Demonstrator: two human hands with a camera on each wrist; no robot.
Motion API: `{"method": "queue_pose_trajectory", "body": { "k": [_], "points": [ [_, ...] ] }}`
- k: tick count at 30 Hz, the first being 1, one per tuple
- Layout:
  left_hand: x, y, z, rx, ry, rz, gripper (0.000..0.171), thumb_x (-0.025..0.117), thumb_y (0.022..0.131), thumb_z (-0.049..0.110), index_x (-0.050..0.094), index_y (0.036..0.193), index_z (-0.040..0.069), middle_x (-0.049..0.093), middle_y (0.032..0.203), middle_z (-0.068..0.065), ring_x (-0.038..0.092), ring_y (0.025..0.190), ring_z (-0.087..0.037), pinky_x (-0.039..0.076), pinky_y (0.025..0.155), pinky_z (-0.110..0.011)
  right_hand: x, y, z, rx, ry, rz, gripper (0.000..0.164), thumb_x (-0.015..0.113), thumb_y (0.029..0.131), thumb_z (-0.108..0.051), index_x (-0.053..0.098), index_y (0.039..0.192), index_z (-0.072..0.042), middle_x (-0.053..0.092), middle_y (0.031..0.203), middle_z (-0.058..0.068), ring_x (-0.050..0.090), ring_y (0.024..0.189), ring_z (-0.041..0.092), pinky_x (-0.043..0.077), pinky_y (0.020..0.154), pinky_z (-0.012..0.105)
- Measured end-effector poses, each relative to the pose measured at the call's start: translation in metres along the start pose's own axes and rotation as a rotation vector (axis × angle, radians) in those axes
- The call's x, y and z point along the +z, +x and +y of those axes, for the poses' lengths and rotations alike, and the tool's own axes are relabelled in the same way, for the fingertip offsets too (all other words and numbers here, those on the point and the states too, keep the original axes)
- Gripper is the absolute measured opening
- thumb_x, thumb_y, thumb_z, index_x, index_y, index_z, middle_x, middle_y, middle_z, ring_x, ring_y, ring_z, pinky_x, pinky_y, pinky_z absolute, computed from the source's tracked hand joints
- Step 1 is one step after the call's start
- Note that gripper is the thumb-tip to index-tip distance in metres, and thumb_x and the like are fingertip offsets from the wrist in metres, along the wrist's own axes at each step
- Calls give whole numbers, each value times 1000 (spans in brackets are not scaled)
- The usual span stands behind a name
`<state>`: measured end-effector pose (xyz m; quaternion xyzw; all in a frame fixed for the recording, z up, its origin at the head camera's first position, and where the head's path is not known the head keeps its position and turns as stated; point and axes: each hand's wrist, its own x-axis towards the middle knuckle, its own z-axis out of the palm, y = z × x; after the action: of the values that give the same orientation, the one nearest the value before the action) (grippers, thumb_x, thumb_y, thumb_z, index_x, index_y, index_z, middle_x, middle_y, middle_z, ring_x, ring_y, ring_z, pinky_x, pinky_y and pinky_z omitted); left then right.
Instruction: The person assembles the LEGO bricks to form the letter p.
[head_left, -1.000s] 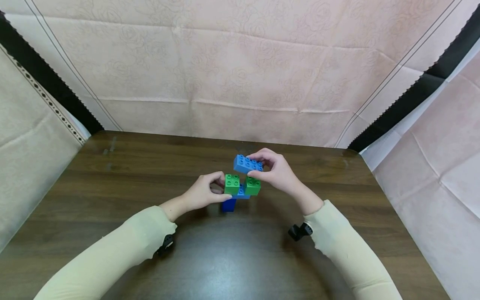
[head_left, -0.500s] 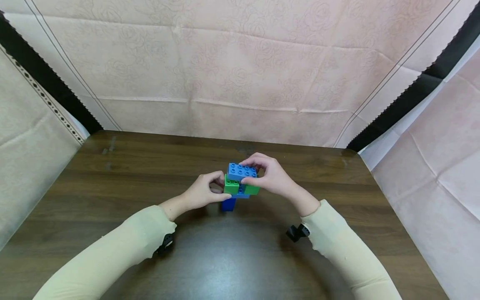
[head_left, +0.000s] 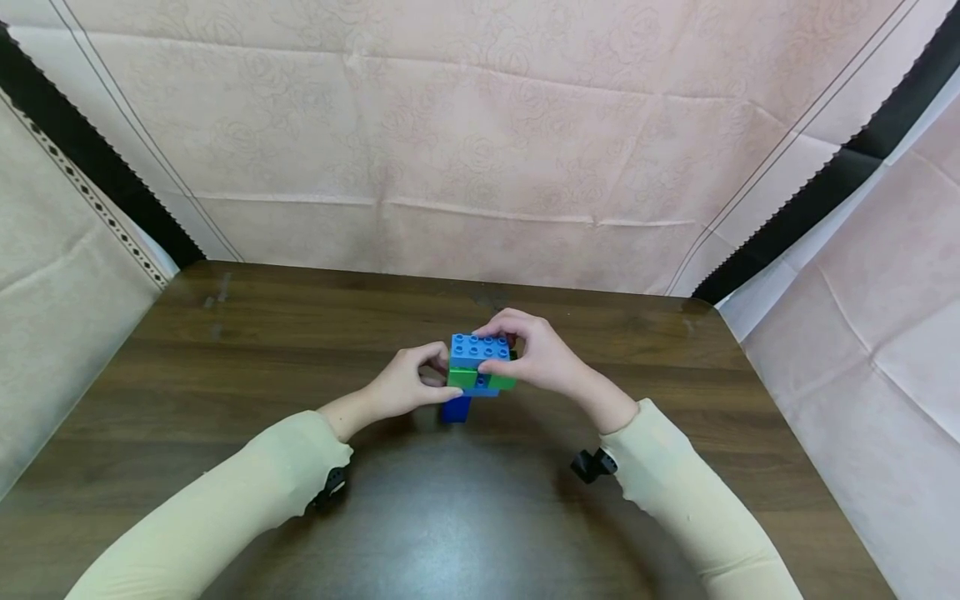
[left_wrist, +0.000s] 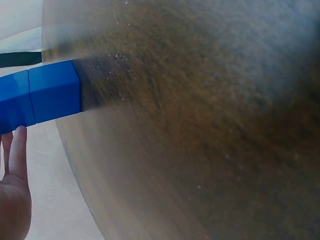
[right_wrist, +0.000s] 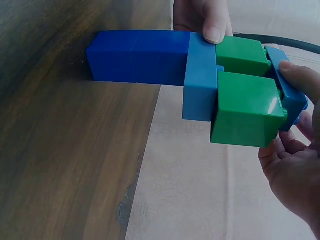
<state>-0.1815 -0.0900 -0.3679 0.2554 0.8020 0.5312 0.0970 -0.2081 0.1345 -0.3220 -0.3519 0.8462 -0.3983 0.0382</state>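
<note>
In the head view my right hand pinches a light blue eight-stud brick at its right end, over two green bricks. Some green studs show beneath the slightly tilted blue brick in the right wrist view. Both green bricks sit side by side on another light blue brick. Under that, two dark blue bricks form an upright column on the table. My left hand grips the stack from the left, its thumb where green meets light blue. The left wrist view shows the column and fingers beside it.
The brown wooden table extends around the stack, its far edge close behind the hands. Pale patterned cloth hangs beyond it. A black wrist camera sits under the right sleeve.
My right hand has brought the light blue brick left and down, from above the green bricks onto their tops. My left hand has kept its grip on the stack, nearly still.
</note>
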Motion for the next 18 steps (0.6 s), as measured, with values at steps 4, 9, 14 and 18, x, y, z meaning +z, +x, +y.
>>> {"method": "queue_pose_trajectory", "body": {
  "k": [4, 9, 14, 18],
  "points": [
    [0, 0, 0, -12, 1, -1, 23, 70, 83, 7, 53, 97, 1, 60, 101, -16, 57, 95, -24, 55, 84, -36, 1, 0, 0, -2, -3, -8, 34, 75, 79, -15, 65, 110, -7, 62, 104, 6, 49, 85, 18, 46, 71, 34],
    [3, 7, -24, 2, -4, 0, 25, 71, 82, 13, 54, 99, 5, 60, 101, -12, 58, 95, -22, 55, 84, -33, 4, -2, 2, -23, -15, 8, 35, 75, 79, -14, 65, 111, -7, 62, 105, 6, 51, 87, 17, 46, 74, 32],
    [3, 10, -34, 15, 7, -4, 26, 72, 82, 16, 54, 98, 7, 60, 99, -11, 59, 93, -21, 55, 82, -31, 3, -3, 2, -48, -45, 5, 35, 75, 79, -14, 65, 112, -7, 62, 106, 6, 52, 88, 16, 47, 75, 31],
    [3, 11, -34, 17, 19, -14, 27, 72, 82, 16, 55, 101, 8, 60, 100, -10, 59, 93, -21, 55, 82, -31, 2, -2, 2, -60, -71, -15, 35, 75, 79, -14, 65, 112, -6, 61, 106, 6, 53, 88, 15, 48, 75, 31]
  ]
}}
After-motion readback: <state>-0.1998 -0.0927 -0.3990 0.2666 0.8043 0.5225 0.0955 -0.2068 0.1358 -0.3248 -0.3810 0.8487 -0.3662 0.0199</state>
